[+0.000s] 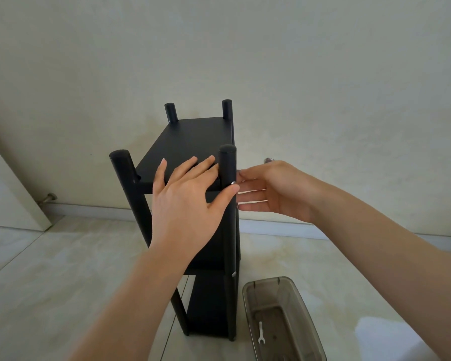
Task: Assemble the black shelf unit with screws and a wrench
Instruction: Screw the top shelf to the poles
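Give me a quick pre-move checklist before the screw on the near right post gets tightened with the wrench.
1. Shelf unit upright on the floor: ok.
2. Left hand steadying the top shelf, fingers flat, thumb by the screw: ok.
3. Screw in the near right post: in place; seated fully, cannot tell.
4. Right hand free to fetch the tool, fingers straight at the post: ok.
5. Wrench in hand: not ok; it lies in the clear bin on the floor.
6. Lower screw on that post: present; tightness cannot tell.

Both forearms bare, no sleeves in view; left hand (pixel 185 204) and right hand (pixel 274 190) ungloved.
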